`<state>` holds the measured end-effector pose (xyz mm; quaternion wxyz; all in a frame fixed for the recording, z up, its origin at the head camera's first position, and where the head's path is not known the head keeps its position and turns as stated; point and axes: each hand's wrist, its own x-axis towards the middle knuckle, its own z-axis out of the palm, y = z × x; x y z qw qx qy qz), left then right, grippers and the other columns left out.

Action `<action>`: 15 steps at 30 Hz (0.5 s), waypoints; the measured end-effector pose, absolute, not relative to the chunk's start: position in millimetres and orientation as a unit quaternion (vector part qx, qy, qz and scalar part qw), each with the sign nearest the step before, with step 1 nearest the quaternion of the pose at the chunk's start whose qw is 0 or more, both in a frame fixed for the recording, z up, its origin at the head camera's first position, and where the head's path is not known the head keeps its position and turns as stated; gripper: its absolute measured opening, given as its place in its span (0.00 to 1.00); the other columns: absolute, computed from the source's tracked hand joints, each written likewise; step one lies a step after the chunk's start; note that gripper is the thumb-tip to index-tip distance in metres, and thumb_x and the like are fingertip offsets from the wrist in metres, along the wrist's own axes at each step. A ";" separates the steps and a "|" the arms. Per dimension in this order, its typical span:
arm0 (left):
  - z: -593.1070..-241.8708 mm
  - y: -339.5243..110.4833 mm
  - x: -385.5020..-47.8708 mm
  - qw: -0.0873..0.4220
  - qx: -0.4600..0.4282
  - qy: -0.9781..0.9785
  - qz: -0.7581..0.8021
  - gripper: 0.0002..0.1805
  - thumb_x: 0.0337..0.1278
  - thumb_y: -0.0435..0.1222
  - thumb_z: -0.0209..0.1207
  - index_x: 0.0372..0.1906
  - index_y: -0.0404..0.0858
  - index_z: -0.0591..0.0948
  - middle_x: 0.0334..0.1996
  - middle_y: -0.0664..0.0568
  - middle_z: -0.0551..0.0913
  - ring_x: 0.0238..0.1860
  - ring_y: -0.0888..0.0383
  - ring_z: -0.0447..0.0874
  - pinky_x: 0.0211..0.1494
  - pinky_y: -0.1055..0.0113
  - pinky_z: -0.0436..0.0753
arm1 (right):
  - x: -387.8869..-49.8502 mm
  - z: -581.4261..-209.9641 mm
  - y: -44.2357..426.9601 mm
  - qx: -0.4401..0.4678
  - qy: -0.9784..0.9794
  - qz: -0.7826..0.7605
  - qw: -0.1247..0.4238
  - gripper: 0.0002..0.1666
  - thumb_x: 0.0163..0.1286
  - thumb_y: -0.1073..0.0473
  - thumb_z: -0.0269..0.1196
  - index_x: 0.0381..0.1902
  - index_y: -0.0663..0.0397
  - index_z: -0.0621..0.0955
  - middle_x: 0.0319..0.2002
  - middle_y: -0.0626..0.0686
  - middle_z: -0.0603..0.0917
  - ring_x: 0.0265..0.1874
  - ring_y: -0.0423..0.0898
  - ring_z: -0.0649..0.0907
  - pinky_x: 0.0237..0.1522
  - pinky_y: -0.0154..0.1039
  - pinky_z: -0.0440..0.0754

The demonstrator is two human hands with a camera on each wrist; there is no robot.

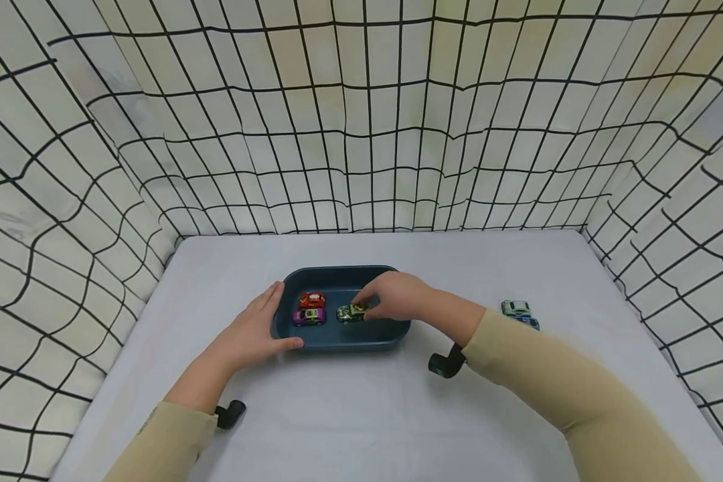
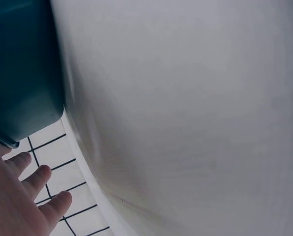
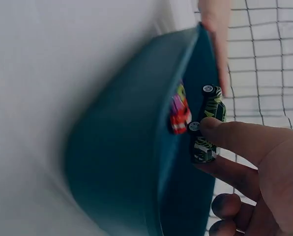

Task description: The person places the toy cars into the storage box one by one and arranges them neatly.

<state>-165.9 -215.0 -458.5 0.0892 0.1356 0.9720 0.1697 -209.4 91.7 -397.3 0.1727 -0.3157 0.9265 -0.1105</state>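
Green-and-black toy car (image 1: 349,312), one: inside the blue tray (image 1: 337,347), right of its middle; I cannot tell whether its wheels touch the bottom. Right hand (image 1: 397,296): reaches over the tray, pinching this car between thumb and fingers. Red toy car (image 1: 312,300) and purple toy car (image 1: 309,316): side by side in the tray's left half, red one farther from me. Left hand (image 1: 258,328): grasping nothing, fingers extended along the tray's left end, thumb by the near corner. Pale green toy car (image 1: 515,308) and blue toy car (image 1: 525,322): on the white tabletop (image 1: 349,415), well right of the tray, blue one partly hidden behind the right sleeve (image 1: 548,375). Black-grid wall (image 1: 367,134): behind the tabletop.
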 end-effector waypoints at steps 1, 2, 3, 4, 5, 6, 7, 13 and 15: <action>-458.5 -215.2 -165.7 0.090 0.137 0.972 0.170 0.70 0.44 0.71 0.63 0.80 0.37 0.40 0.79 0.40 0.44 0.77 0.36 0.45 0.72 0.37 0.56 | -208.4 -400.0 85.8 -0.321 0.925 -0.107 0.175 0.23 0.67 0.47 0.68 0.59 0.32 0.83 0.51 0.39 0.85 0.54 0.40 0.81 0.51 0.39 0.80; -458.7 -215.4 -165.9 0.090 0.137 0.972 0.170 0.70 0.45 0.71 0.63 0.80 0.37 0.40 0.79 0.40 0.44 0.77 0.36 0.45 0.72 0.37 0.56 | -207.4 -402.6 79.9 -0.324 0.923 -0.103 0.179 0.22 0.67 0.47 0.68 0.59 0.32 0.83 0.51 0.39 0.85 0.53 0.39 0.81 0.50 0.38 0.80; -459.0 -215.6 -166.1 0.090 0.138 0.972 0.169 0.70 0.45 0.71 0.63 0.80 0.37 0.39 0.79 0.40 0.44 0.76 0.36 0.45 0.72 0.36 0.56 | -206.6 -405.1 74.4 -0.327 0.922 -0.101 0.182 0.22 0.67 0.47 0.68 0.59 0.32 0.83 0.50 0.39 0.85 0.53 0.39 0.81 0.49 0.37 0.80; -459.0 -215.6 -166.1 0.090 0.137 0.972 0.170 0.70 0.45 0.70 0.63 0.80 0.37 0.39 0.79 0.39 0.44 0.76 0.36 0.45 0.72 0.36 0.56 | -205.9 -407.6 69.1 -0.329 0.921 -0.098 0.185 0.22 0.67 0.47 0.68 0.59 0.32 0.83 0.50 0.39 0.85 0.52 0.38 0.81 0.49 0.37 0.80; -459.0 -215.7 -166.1 0.090 0.137 0.972 0.171 0.69 0.46 0.70 0.63 0.80 0.37 0.39 0.79 0.40 0.44 0.76 0.36 0.45 0.72 0.36 0.55 | -205.5 -410.6 63.9 -0.329 0.921 -0.093 0.187 0.22 0.67 0.47 0.68 0.58 0.32 0.83 0.50 0.38 0.85 0.51 0.37 0.81 0.48 0.36 0.81; -458.9 -215.8 -166.0 0.090 0.137 0.971 0.172 0.69 0.46 0.70 0.63 0.80 0.37 0.39 0.79 0.40 0.44 0.76 0.36 0.45 0.72 0.36 0.55 | -205.0 -413.1 59.0 -0.328 0.921 -0.091 0.188 0.21 0.66 0.47 0.68 0.58 0.32 0.84 0.49 0.38 0.85 0.49 0.36 0.81 0.47 0.36 0.81; -458.9 -215.9 -165.9 0.091 0.136 0.971 0.172 0.69 0.46 0.69 0.64 0.80 0.37 0.39 0.79 0.40 0.43 0.76 0.36 0.45 0.72 0.37 0.55 | -204.6 -415.3 54.2 -0.325 0.922 -0.089 0.190 0.21 0.66 0.47 0.68 0.58 0.32 0.84 0.48 0.38 0.85 0.48 0.36 0.81 0.47 0.36 0.81; -457.8 -215.4 -165.7 0.090 0.138 0.971 0.175 0.69 0.46 0.67 0.65 0.80 0.36 0.40 0.79 0.39 0.44 0.76 0.36 0.45 0.72 0.37 0.56 | -200.9 -426.8 30.3 -0.309 0.927 -0.073 0.197 0.20 0.65 0.46 0.70 0.55 0.32 0.85 0.42 0.37 0.85 0.40 0.34 0.80 0.41 0.34 0.81; -457.9 -215.5 -165.7 0.090 0.139 0.971 0.175 0.69 0.46 0.68 0.65 0.80 0.36 0.40 0.79 0.39 0.44 0.76 0.36 0.45 0.72 0.36 0.56 | -198.8 -429.8 24.2 -0.306 0.928 -0.070 0.201 0.19 0.65 0.46 0.69 0.54 0.33 0.86 0.41 0.37 0.85 0.39 0.34 0.80 0.39 0.34 0.81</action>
